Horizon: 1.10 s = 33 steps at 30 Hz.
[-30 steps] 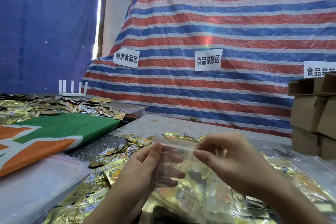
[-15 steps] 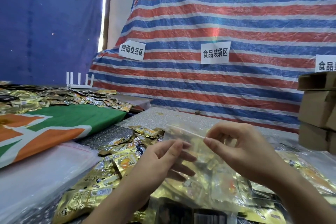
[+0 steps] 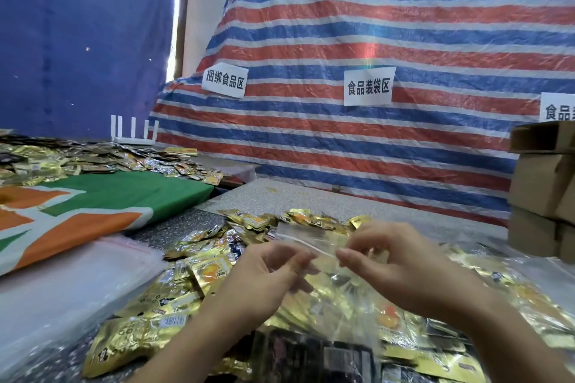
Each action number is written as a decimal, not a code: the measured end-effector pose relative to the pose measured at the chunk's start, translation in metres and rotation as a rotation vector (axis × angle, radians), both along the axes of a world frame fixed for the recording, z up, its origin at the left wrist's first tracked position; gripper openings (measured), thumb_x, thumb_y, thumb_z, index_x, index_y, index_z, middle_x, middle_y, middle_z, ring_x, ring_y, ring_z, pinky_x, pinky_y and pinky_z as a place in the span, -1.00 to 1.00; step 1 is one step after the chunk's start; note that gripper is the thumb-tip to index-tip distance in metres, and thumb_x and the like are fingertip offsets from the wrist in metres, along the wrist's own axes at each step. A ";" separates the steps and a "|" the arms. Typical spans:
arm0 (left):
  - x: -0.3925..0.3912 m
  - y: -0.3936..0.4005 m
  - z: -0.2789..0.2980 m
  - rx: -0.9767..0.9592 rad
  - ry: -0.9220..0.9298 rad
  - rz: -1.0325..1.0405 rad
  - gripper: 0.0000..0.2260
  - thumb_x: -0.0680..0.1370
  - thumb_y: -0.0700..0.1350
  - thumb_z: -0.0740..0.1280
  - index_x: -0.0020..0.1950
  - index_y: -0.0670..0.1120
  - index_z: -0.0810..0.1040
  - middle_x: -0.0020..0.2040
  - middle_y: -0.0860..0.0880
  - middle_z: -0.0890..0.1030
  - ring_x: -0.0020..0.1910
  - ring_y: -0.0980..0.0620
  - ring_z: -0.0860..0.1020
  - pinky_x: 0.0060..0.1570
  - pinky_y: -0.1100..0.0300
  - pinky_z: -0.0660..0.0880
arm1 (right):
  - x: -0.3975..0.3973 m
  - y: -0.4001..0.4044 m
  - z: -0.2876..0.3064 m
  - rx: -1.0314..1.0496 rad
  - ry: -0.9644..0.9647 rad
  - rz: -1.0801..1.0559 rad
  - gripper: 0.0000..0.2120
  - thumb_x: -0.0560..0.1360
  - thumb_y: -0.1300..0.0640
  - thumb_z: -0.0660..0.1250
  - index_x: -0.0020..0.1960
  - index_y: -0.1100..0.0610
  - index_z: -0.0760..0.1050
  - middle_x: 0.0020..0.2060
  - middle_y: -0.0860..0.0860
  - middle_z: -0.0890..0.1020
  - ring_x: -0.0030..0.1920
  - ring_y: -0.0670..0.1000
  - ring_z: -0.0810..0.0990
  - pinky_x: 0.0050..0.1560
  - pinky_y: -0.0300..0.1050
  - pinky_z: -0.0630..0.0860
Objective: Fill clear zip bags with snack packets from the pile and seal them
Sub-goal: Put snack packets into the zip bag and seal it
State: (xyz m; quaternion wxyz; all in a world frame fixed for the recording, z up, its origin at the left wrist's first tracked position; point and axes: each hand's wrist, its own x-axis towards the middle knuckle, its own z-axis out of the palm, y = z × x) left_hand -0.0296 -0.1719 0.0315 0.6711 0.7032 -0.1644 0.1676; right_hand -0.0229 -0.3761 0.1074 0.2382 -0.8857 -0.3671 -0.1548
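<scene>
Head: both hands at zip bag edge

Behind the hands hangs a red, white and blue striped tarp bearing white paper signs. Stacked cardboard boxes stand to their right. To their left a green, orange and white cloth covers the tabletop, with a white router beyond.

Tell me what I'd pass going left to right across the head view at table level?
Green and orange cloth → pile of gold snack packets → left hand → right hand → stacked cardboard boxes.
</scene>
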 end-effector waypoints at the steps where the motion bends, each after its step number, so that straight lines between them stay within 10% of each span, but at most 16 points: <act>1: 0.002 0.001 -0.001 0.006 -0.001 0.017 -0.71 0.38 0.15 0.39 -0.08 -0.02 0.69 -0.17 -0.03 0.73 -0.24 0.00 0.70 -0.24 0.27 0.52 | 0.001 0.000 -0.001 -0.007 -0.005 -0.006 -0.74 0.52 -0.17 0.32 -0.22 -0.07 0.65 -0.18 -0.25 0.61 -0.14 -0.21 0.56 -0.11 -0.35 0.46; 13: 0.005 0.008 0.000 0.077 0.064 0.013 -0.80 0.49 0.03 0.38 -0.09 -0.06 0.71 -0.18 0.01 0.73 -0.28 0.07 0.67 -0.26 0.28 0.50 | 0.001 0.005 -0.001 -0.003 0.127 -0.021 -0.51 0.42 -0.38 0.09 -0.21 -0.09 0.66 -0.21 -0.23 0.66 -0.14 -0.19 0.61 -0.11 -0.22 0.54; 21: 0.009 0.014 0.001 0.052 0.096 0.050 -0.84 0.56 -0.10 0.39 0.01 -0.15 0.71 -0.16 -0.02 0.73 -0.36 0.11 0.64 -0.39 0.32 0.48 | 0.038 0.013 0.009 0.280 0.147 -0.105 -0.70 0.59 -0.04 0.22 -0.19 0.06 0.61 -0.27 -0.05 0.69 -0.25 -0.02 0.63 -0.22 -0.23 0.57; 30: 0.019 0.016 -0.008 0.059 0.099 0.060 -0.83 0.51 0.01 0.41 -0.03 -0.06 0.71 -0.15 0.01 0.73 -0.32 0.02 0.68 -0.29 0.21 0.57 | 0.112 0.068 0.035 -0.147 0.109 -0.229 -0.88 0.60 -0.02 0.31 0.06 0.00 0.55 -0.02 -0.09 0.64 -0.04 -0.13 0.59 -0.05 -0.20 0.54; 33: 0.023 0.015 -0.013 0.045 0.126 0.070 -0.91 0.55 -0.07 0.42 -0.08 -0.05 0.71 -0.18 0.00 0.73 -0.31 -0.02 0.69 -0.13 0.05 0.61 | 0.133 0.084 0.026 -0.407 0.128 -0.236 -0.61 0.54 0.00 0.38 0.34 0.01 0.45 0.20 -0.01 0.58 0.13 -0.03 0.56 0.15 -0.10 0.55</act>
